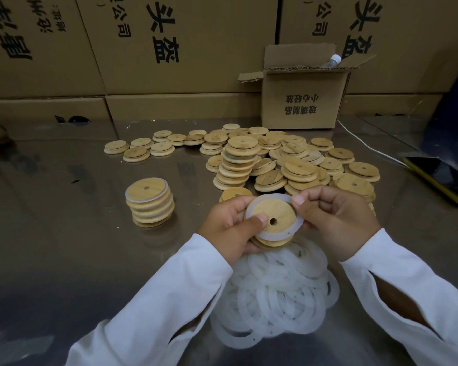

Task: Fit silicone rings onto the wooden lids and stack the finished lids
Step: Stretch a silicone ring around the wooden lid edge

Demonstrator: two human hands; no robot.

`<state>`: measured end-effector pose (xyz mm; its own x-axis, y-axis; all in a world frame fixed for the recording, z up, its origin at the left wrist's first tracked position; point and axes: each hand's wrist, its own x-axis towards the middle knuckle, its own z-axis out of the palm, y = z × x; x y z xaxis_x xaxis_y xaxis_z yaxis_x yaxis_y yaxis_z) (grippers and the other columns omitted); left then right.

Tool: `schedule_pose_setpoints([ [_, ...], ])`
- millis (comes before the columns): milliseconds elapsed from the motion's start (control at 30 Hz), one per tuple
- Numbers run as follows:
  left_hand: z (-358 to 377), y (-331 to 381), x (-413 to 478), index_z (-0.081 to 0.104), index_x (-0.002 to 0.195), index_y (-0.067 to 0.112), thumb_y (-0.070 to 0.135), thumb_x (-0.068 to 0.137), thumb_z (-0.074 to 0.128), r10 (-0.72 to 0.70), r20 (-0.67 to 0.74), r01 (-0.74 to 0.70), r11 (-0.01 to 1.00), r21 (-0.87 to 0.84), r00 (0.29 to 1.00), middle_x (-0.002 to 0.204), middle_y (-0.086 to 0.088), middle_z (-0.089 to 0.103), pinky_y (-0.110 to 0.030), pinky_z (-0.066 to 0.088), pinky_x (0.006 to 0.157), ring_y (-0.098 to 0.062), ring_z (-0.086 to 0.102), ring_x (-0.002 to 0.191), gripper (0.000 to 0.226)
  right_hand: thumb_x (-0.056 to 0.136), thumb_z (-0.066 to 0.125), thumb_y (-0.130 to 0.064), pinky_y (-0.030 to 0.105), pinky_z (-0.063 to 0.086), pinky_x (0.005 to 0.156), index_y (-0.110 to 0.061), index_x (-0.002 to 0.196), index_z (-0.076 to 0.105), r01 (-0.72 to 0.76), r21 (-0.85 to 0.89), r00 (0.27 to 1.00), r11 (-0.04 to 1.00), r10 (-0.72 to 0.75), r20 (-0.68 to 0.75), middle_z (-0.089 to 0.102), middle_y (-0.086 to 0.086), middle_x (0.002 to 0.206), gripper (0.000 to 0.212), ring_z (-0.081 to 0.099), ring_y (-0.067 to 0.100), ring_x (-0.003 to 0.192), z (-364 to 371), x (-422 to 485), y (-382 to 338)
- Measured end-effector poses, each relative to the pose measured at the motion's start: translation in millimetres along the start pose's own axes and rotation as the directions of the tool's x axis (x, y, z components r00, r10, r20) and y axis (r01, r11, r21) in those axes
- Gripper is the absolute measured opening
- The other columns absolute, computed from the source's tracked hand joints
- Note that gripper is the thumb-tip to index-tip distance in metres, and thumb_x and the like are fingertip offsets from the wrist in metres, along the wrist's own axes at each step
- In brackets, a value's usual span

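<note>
My left hand (232, 228) grips a round wooden lid (276, 212) with a small hole, thumb pressed on its face. A white silicone ring (296, 225) lies around the lid's raised centre. My right hand (336, 220) pinches the ring's upper edge at the lid's right side. A second lid seems to sit under the held one. A short stack of ringed lids (150, 204) stands to the left. A heap of loose silicone rings (275, 294) lies below my hands. Many bare wooden lids (275, 159) are piled and scattered behind.
The work surface is a shiny metal table (64, 247). An open small cardboard box (302, 99) with a bottle in it stands at the back right. Large cartons (143, 48) wall off the rear. A phone (442, 178) with a white cable lies at the right edge.
</note>
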<state>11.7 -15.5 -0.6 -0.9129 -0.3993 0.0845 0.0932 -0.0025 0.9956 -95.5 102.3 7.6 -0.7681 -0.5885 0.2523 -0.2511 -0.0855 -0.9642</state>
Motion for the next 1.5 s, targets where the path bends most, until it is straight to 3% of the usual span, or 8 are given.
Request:
schedule_pose_setpoints([
  [133, -2, 3, 0, 0.061, 0.097, 0.018, 0.001, 0.090, 0.050, 0.042, -0.054, -0.038, 0.996, 0.085, 0.998, 0.080, -0.003, 0.067, -0.020, 0.052, 0.054, -0.012, 0.063, 0.069, 0.021, 0.080, 0.063, -0.006, 0.009, 0.043, 0.049, -0.015, 0.067, 0.062, 0.074, -0.063, 0.997, 0.995, -0.075, -0.013, 0.059, -0.009, 0.047, 0.016, 0.050, -0.001, 0.044, 1, -2, -1],
  [233, -3, 4, 1, 0.062, 0.099, 0.015, 0.001, 0.090, 0.050, 0.038, -0.103, -0.028, 0.994, 0.103, 0.994, 0.082, -0.007, 0.067, -0.031, 0.054, 0.065, -0.020, 0.063, 0.077, 0.020, 0.080, 0.063, -0.005, 0.009, 0.042, 0.046, -0.015, 0.065, 0.061, 0.076, -0.089, 0.997, 0.993, -0.076, -0.003, 0.058, -0.010, 0.045, 0.018, 0.048, -0.001, 0.041, 3, -4, 0],
  [400, -3, 3, -1, 0.062, 0.097, 0.018, 0.002, 0.089, 0.052, 0.074, -0.111, -0.061, 0.992, 0.115, 0.991, 0.083, -0.005, 0.068, -0.022, 0.053, 0.057, -0.017, 0.064, 0.077, 0.020, 0.081, 0.062, -0.005, 0.009, 0.040, 0.045, -0.012, 0.065, 0.061, 0.039, -0.064, 0.999, 0.997, -0.040, -0.018, 0.055, -0.008, 0.044, 0.018, 0.047, -0.001, 0.039, 4, -2, 0],
  [600, -1, 2, -2, 0.062, 0.103, 0.013, 0.013, 0.081, 0.059, 0.117, -0.148, -0.109, 0.992, 0.065, 0.982, 0.096, -0.020, 0.068, -0.048, 0.051, 0.080, -0.039, 0.063, 0.094, 0.022, 0.082, 0.060, -0.003, 0.010, 0.041, 0.047, -0.010, 0.067, 0.061, 0.037, -0.007, 0.999, 0.999, -0.037, 0.030, 0.057, -0.007, 0.044, 0.017, 0.047, 0.000, 0.040, 3, -2, -2],
  [933, -2, -7, 0, 0.062, 0.103, 0.013, 0.021, 0.069, 0.057, 0.065, -0.094, -0.071, 0.995, -0.065, 0.993, 0.092, -0.012, 0.070, -0.039, 0.056, 0.073, -0.026, 0.066, 0.085, 0.035, 0.079, 0.061, -0.005, 0.015, 0.046, 0.050, -0.010, 0.071, 0.064, 0.007, 0.119, 0.998, 0.993, -0.015, 0.069, 0.062, -0.003, 0.050, 0.010, 0.054, 0.005, 0.045, 1, -4, -5],
  [1200, -2, -9, 2, 0.061, 0.101, 0.013, 0.009, 0.068, 0.062, 0.054, -0.133, -0.083, 0.972, -0.221, 0.990, 0.089, -0.006, 0.071, -0.039, 0.056, 0.075, -0.023, 0.068, 0.085, 0.033, 0.077, 0.066, -0.010, 0.011, 0.047, 0.058, -0.016, 0.070, 0.063, 0.087, -0.060, 0.989, 0.994, -0.094, -0.117, 0.064, -0.001, 0.067, 0.010, 0.058, 0.006, 0.059, 10, -10, 0],
  [1333, -2, -10, 2, 0.062, 0.101, 0.012, 0.008, 0.061, 0.063, 0.090, -0.107, -0.101, 0.989, -0.104, 0.990, 0.098, -0.014, 0.066, -0.042, 0.052, 0.085, -0.027, 0.063, 0.093, 0.039, 0.077, 0.067, -0.009, 0.013, 0.050, 0.061, -0.018, 0.068, 0.064, 0.113, -0.081, 0.986, 0.990, -0.122, -0.116, 0.067, -0.004, 0.065, 0.012, 0.062, 0.005, 0.061, 8, -11, 0],
  [1500, -3, -11, 2, 0.068, 0.084, 0.018, 0.015, 0.067, 0.071, 0.139, -0.120, -0.142, 0.990, -0.016, 0.983, 0.079, -0.002, 0.071, -0.020, 0.051, 0.067, -0.011, 0.066, 0.074, 0.017, 0.076, 0.068, -0.013, 0.015, 0.051, 0.065, -0.023, 0.070, 0.065, 0.192, -0.192, 0.980, 0.962, -0.198, -0.013, 0.068, -0.009, 0.074, 0.012, 0.064, 0.003, 0.068, 10, -15, -1],
])
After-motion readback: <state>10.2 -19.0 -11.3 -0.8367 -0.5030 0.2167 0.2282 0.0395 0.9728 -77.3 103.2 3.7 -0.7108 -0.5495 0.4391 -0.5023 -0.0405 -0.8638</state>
